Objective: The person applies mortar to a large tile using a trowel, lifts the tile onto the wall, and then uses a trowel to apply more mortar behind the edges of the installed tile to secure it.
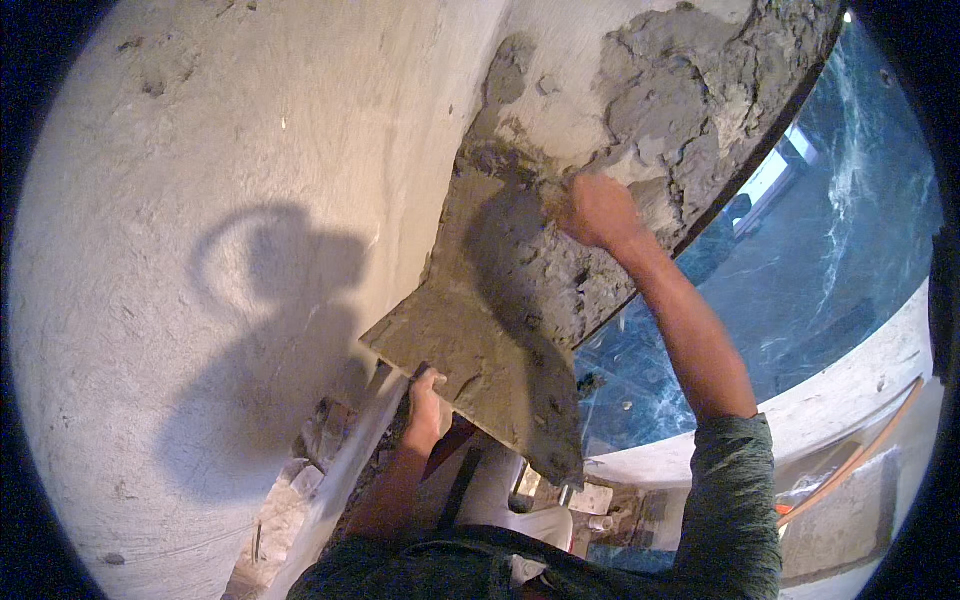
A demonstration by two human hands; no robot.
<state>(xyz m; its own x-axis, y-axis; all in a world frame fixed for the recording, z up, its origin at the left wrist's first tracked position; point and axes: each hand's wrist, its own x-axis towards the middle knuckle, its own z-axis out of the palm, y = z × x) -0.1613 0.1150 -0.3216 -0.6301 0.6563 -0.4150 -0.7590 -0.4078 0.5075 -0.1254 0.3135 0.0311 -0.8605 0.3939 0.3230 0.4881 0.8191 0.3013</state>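
Note:
My left hand point(428, 408) grips the near edge of a flat mortar board point(480, 365), its thumb on top. Grey wet mortar coats the board, which is held up against the lower part of the rough wall strip. My right hand point(598, 212) is closed in a fist against the mortar-covered strip point(655, 110); whatever it holds is hidden behind the fingers. Around that hand the mortar is lumpy and uneven, with paler bare patches showing between the thick grey parts. A dark line of mortar runs left from the fist.
A pale plastered wall point(280, 130) fills the left side, carrying my shadow. To the right lies a glossy blue marbled surface point(790, 260) with a curved edge, reflecting a bright window. An orange cable or hose point(860, 455) hangs at the lower right. Rubble-like pieces point(320, 430) show at lower left.

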